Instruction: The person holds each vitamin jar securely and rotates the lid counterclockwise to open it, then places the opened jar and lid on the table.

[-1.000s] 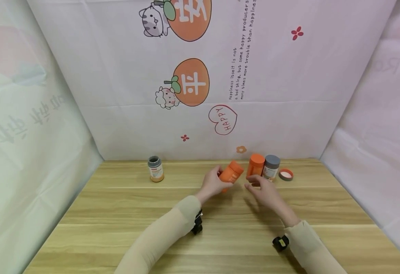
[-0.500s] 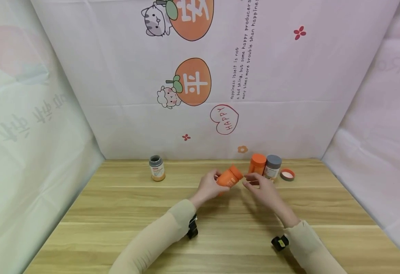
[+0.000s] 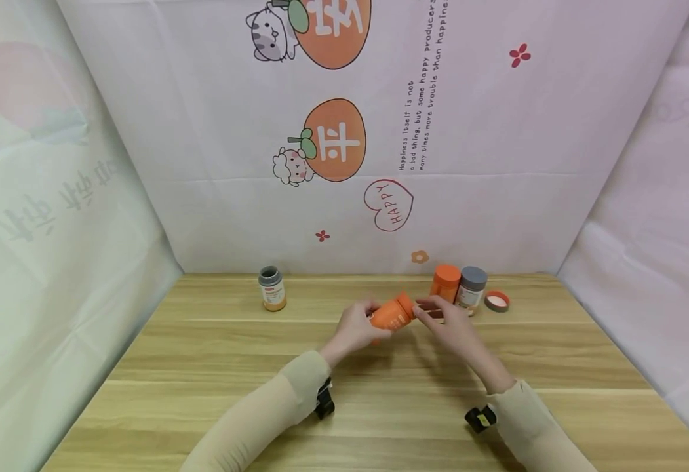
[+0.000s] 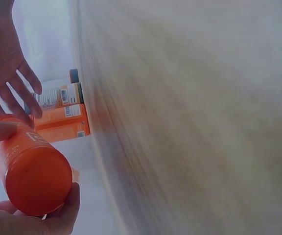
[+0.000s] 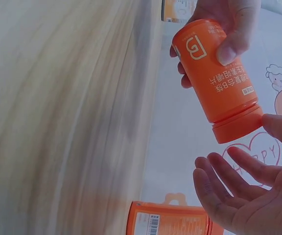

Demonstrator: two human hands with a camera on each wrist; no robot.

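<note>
My left hand (image 3: 354,328) grips an orange pill bottle (image 3: 391,316) around its body and holds it tilted above the table. The bottle's orange screw cap (image 5: 238,126) is on and points toward my right hand (image 3: 452,326). In the right wrist view, the right thumb (image 5: 278,128) meets the cap's edge, or very nearly so; touch is hard to tell. The other right fingers are loosely bent, apart from the cap. The left wrist view shows the bottle's round base (image 4: 39,181) between left thumb and fingers.
Behind the right hand stand a second orange bottle (image 3: 446,278) and a grey-capped bottle (image 3: 472,283), side by side. A loose grey-and-red lid (image 3: 497,301) lies to their right. An uncapped bottle (image 3: 273,292) stands at back left. Printed cloth (image 3: 232,216) walls the wooden table (image 3: 202,367).
My left hand has moved slightly left and toward me, tilting the orange bottle further toward the right hand. The right hand has come up to the bottle's cap.
</note>
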